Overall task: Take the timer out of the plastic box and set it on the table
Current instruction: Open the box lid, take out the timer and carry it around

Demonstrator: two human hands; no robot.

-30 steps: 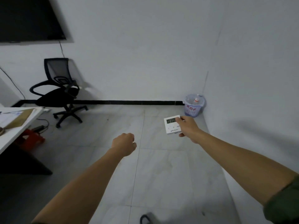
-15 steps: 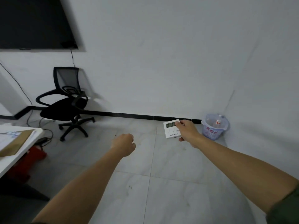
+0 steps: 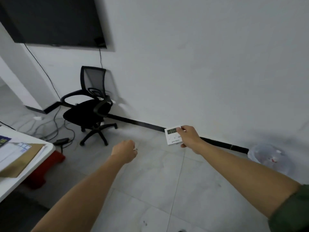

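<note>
A small white timer (image 3: 172, 136) with a digital display is held out in front of me over the tiled floor, its face toward me. My right hand (image 3: 189, 137) grips it by its right edge, thumb over the display's corner. My left hand (image 3: 124, 151) hangs in the air to the left, curled into a loose fist with nothing in it. The white table (image 3: 48, 149) shows only as a corner at the left edge, carrying papers and a brown folder (image 3: 21, 160). No plastic box is in view.
A black office chair (image 3: 91, 108) stands by the wall, with cables (image 3: 50, 129) on the floor to its left. A red stool (image 3: 50, 166) sits under the table. A translucent waste bin (image 3: 270, 158) stands at the right. A dark screen (image 3: 53, 20) hangs on the wall.
My view has swung left: the chair and table have slid rightward in the frame and the bin toward the right edge. Both hands keep their pose, the timer still held.
</note>
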